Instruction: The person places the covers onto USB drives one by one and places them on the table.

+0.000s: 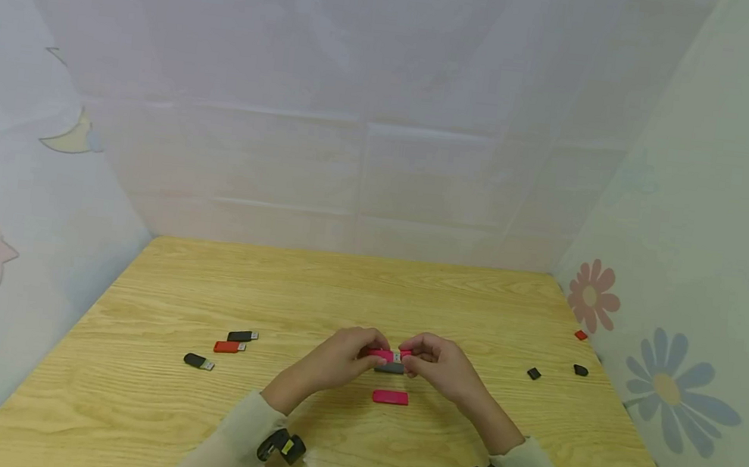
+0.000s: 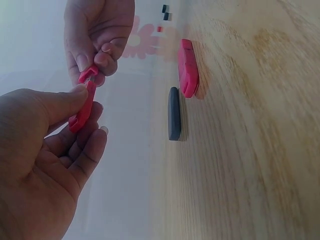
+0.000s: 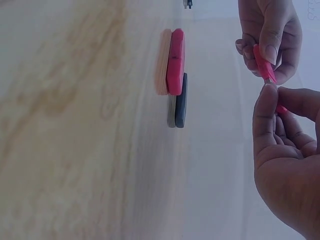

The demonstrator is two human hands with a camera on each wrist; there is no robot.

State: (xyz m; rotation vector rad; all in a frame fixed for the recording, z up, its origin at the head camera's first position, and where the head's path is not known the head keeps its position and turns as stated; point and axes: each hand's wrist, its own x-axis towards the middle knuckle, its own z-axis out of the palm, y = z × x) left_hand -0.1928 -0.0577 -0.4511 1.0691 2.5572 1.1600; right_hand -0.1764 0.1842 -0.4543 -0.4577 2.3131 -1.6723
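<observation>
In the head view, my left hand (image 1: pixel 348 354) pinches the body of a pink USB stick (image 1: pixel 385 356), its metal plug bared toward the right. Thumb and fingers of my right hand (image 1: pixel 444 366) pinch a small pink cap (image 1: pixel 406 352) at the plug's end. From the left wrist view, the cap (image 2: pixel 88 74) sits right at the plug, and a bit of metal shows between cap and body (image 2: pixel 82 112). Below the hands, a grey USB stick (image 1: pixel 390 368) and another pink USB stick (image 1: pixel 390 397) lie on the table, both apparently capped.
Uncapped USB sticks lie on the left of the wooden table (image 1: pixel 144 407): a black one (image 1: pixel 242 336), a red one (image 1: pixel 229 347) and another black one (image 1: pixel 199 361). Toward the right edge are two black caps (image 1: pixel 534 373) and a red cap (image 1: pixel 581 335). Walls enclose three sides.
</observation>
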